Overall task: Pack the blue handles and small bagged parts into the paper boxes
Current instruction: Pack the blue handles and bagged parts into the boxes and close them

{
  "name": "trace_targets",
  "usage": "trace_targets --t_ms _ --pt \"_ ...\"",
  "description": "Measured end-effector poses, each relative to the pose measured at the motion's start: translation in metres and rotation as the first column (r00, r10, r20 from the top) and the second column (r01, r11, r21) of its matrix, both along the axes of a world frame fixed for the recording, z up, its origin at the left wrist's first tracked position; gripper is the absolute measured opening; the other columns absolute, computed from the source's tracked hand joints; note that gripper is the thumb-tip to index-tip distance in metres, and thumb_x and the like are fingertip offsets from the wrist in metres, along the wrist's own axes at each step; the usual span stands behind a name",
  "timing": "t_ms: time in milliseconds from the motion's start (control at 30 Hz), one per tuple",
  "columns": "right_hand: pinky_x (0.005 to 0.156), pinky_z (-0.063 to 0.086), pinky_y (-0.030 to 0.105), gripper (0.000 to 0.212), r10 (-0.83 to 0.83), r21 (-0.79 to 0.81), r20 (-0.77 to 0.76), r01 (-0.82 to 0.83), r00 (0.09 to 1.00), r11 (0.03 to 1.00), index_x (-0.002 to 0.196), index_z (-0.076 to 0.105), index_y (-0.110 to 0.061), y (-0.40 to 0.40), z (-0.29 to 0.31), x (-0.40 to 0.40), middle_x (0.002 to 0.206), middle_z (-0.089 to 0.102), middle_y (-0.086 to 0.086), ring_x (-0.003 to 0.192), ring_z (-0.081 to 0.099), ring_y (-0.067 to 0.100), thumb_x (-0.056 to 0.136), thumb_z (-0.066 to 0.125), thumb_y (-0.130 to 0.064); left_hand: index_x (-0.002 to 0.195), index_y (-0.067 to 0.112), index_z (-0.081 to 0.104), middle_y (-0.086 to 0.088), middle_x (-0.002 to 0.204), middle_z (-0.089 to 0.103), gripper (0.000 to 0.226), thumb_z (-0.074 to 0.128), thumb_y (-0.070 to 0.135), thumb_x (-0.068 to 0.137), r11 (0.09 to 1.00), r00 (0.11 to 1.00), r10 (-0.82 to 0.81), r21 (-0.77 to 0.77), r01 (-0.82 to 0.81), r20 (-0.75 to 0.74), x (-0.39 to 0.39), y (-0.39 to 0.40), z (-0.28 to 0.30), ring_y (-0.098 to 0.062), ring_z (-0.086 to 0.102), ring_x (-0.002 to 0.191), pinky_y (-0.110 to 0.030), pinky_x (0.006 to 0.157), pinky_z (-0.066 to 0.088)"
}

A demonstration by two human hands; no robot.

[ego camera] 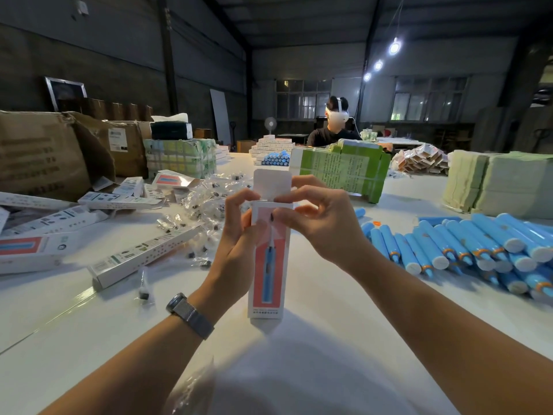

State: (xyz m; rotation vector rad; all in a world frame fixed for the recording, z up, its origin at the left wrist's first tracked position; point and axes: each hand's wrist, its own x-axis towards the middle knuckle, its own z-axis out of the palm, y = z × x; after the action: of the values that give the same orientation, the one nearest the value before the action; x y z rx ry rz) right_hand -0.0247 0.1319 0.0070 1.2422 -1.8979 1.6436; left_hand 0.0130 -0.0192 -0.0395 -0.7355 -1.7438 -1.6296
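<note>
The paper box (269, 259) stands upright between both hands above the middle of the bench (344, 339), its long axis running from the near edge up toward the far edge, top flap (272, 184) raised and open. The left hand (236, 232) curls around the box's upper left side; the right hand (317, 217) pinches at the mouth from the right, fingertips on the flap's fold. Closing likely means folding that flap down toward the person. Blue handles (466, 250) lie heaped toward the right edge, nearer the right hand; small bagged parts (206, 199) are scattered left of the box.
</note>
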Motion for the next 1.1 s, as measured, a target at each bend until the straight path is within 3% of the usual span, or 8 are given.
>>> trace_targets --t_ms 167,300,433,567,733,867,1100 --pt "0.073 0.056 0.037 0.044 -0.046 -0.039 -0.028 0.044 0.999 0.998 0.101 0.050 -0.026 -0.001 0.001 0.001 0.090 0.065 -0.008 0.091 0.065 0.018 0.077 0.080 -0.007 0.115 0.030 0.031 0.016 0.102 0.063 0.025 0.037 0.014 0.096 1.000 0.999 -0.027 0.015 0.027 -0.017 0.002 0.004 -0.001 -0.012 0.066 0.088 -0.023 0.069 0.055" --pt "0.079 0.057 0.044 0.026 -0.076 0.061 -0.060 0.080 0.995 0.995 0.093 0.064 -0.030 0.002 0.004 0.000 0.094 0.066 -0.003 0.097 0.064 0.020 0.080 0.077 -0.011 0.121 0.033 0.025 0.013 0.096 0.066 0.031 0.037 0.018 0.098 0.999 0.999 -0.038 0.037 0.037 0.010 0.002 0.004 -0.003 -0.010 0.067 0.087 -0.022 0.072 0.055" --pt "0.076 0.057 0.047 0.007 -0.052 0.039 -0.038 0.054 0.998 0.998 0.084 0.067 -0.021 0.004 0.008 0.002 0.091 0.064 0.008 0.092 0.065 0.024 0.081 0.073 -0.023 0.118 0.029 0.031 0.009 0.089 0.061 0.022 0.036 0.020 0.098 1.000 1.000 0.002 -0.015 -0.002 0.009 0.002 0.006 -0.003 -0.012 0.067 0.081 -0.023 0.067 0.056" --pt "0.075 0.058 0.042 0.011 -0.068 0.045 -0.029 0.069 0.997 0.997 0.079 0.065 -0.021 0.000 0.010 0.005 0.087 0.060 0.004 0.086 0.062 0.024 0.086 0.072 -0.016 0.116 0.031 0.031 0.004 0.090 0.060 0.021 0.035 0.019 0.099 0.999 0.999 0.033 -0.034 -0.034 -0.023 0.003 0.007 -0.003 -0.013 0.067 0.079 -0.023 0.066 0.057" --pt "0.075 0.058 0.031 0.015 -0.078 0.137 -0.088 0.090 0.993 0.987 0.094 0.070 -0.019 0.001 0.012 0.007 0.097 0.059 0.002 0.088 0.060 0.018 0.087 0.070 -0.006 0.111 0.037 0.033 0.008 0.091 0.063 0.021 0.036 0.020 0.098 0.999 0.999 0.015 -0.038 -0.016 -0.029 0.005 0.008 -0.001 -0.012 0.067 0.078 -0.024 0.066 0.057" --pt "0.071 0.056 0.037 0.016 -0.081 0.163 -0.151 0.105 0.985 0.981 0.094 0.072 -0.016 0.000 0.013 0.011 0.093 0.058 0.002 0.089 0.060 0.022 0.084 0.072 -0.003 0.107 0.029 0.032 0.012 0.085 0.065 0.011 0.034 0.023 0.097 0.999 0.998 0.048 -0.021 -0.049 -0.041 0.005 0.004 0.003 -0.007 0.065 0.074 -0.023 0.064 0.057" --pt "0.071 0.054 0.033 0.015 -0.125 0.164 -0.213 0.162 0.969 0.973 0.087 0.067 -0.024 -0.004 0.016 0.015 0.087 0.056 -0.003 0.084 0.059 0.014 0.085 0.068 -0.009 0.106 0.023 0.030 0.004 0.091 0.068 0.003 0.031 0.024 0.104 0.975 0.975 0.178 -0.112 -0.193 -0.133 0.004 0.002 0.006 -0.024 0.067 0.071 -0.042 0.060 0.060"
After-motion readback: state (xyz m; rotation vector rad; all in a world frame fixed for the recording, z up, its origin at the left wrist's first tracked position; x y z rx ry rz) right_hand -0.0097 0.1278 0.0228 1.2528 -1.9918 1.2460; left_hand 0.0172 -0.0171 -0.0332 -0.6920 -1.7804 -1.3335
